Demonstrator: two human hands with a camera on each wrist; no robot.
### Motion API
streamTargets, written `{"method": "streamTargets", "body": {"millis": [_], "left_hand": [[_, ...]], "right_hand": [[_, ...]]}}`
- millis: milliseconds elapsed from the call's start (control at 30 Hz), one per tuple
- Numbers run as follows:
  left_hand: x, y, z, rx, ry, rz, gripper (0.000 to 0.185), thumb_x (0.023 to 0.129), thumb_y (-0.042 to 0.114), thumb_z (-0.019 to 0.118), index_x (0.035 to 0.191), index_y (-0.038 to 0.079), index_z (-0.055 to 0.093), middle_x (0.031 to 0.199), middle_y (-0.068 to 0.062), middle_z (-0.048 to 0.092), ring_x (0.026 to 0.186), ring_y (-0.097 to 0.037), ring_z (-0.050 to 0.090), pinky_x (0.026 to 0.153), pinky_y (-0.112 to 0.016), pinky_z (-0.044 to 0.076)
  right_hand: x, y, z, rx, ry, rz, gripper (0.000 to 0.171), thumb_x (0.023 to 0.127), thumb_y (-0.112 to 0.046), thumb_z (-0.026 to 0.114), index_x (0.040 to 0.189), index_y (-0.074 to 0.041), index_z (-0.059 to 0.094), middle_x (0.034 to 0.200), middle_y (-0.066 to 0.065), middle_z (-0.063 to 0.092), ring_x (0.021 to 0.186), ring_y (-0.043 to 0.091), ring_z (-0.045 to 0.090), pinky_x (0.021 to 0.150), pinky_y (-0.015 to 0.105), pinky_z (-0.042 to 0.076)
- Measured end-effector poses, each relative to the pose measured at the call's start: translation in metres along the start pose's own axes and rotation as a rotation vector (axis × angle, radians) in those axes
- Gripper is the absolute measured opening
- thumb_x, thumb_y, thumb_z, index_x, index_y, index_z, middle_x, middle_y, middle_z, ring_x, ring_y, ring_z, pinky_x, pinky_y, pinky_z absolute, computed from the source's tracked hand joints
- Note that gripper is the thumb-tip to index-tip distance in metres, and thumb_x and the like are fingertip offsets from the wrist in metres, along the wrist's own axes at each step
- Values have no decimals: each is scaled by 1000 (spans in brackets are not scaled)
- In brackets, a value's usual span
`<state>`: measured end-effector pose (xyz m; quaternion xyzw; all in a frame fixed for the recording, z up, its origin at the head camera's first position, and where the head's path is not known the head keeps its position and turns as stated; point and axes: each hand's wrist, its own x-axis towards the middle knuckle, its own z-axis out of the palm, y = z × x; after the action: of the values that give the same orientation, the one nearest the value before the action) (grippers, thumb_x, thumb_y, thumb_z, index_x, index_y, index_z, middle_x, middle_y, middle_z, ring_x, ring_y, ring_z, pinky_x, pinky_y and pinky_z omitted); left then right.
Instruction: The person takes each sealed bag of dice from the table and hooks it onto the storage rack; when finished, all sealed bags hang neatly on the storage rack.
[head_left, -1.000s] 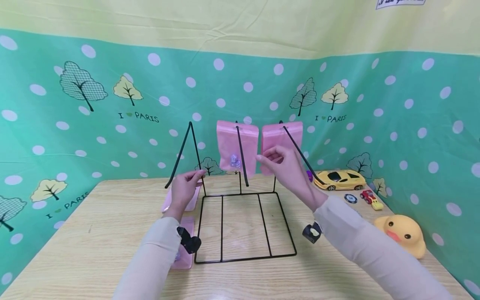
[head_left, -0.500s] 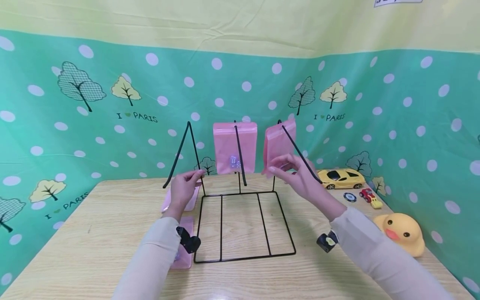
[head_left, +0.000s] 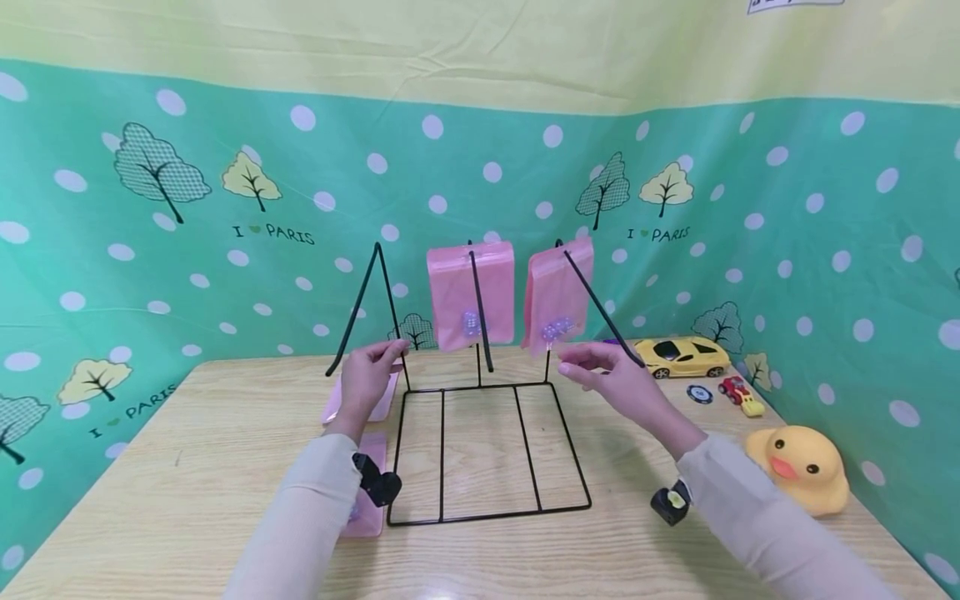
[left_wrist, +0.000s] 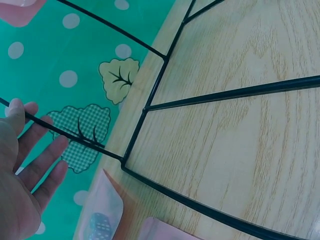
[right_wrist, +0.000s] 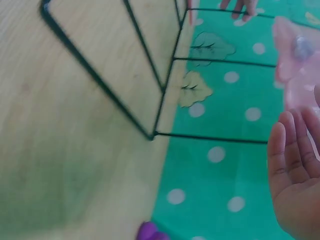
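My left hand (head_left: 367,371) pinches the left upright of a black wire display rack (head_left: 442,450) between thumb and index finger; the other fingers spread loosely in the left wrist view. Pink zip bags hang from two of the rack's arms. Small purple dice show through the middle bag (head_left: 450,292) and the right bag (head_left: 558,287), which is turned at an angle. Just below the right bag is my right hand (head_left: 615,375), its fingers extended and holding nothing. The left arm (head_left: 355,308) of the rack bears no bag.
Two more pink bags lie on the table left of the rack, the nearer bag (head_left: 367,521) partly behind the left sleeve. At right are a yellow toy car (head_left: 682,358), a round chip (head_left: 700,394), a small red-and-yellow toy (head_left: 741,396) and a yellow duck (head_left: 798,471).
My right hand has let go of the right bag and moved down and right. That bag has turned to an angle, its dice now visible. The left hand keeps its place on the rack.
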<state>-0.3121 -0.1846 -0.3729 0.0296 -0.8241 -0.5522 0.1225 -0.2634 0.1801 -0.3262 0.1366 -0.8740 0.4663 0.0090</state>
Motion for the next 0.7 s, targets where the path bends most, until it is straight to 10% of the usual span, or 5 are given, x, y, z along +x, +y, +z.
{"method": "streamTargets", "body": {"millis": [700], "left_hand": [[-1, 1, 0, -16, -3, -8, 34, 105, 30, 58, 123, 6, 73, 124, -14, 71, 106, -31, 72, 99, -45, 52]], "right_hand": [[31, 62, 11, 16, 19, 33, 47, 97, -33, 72, 131, -2, 66, 118, 16, 69, 100, 29, 65, 82, 48, 57]]}}
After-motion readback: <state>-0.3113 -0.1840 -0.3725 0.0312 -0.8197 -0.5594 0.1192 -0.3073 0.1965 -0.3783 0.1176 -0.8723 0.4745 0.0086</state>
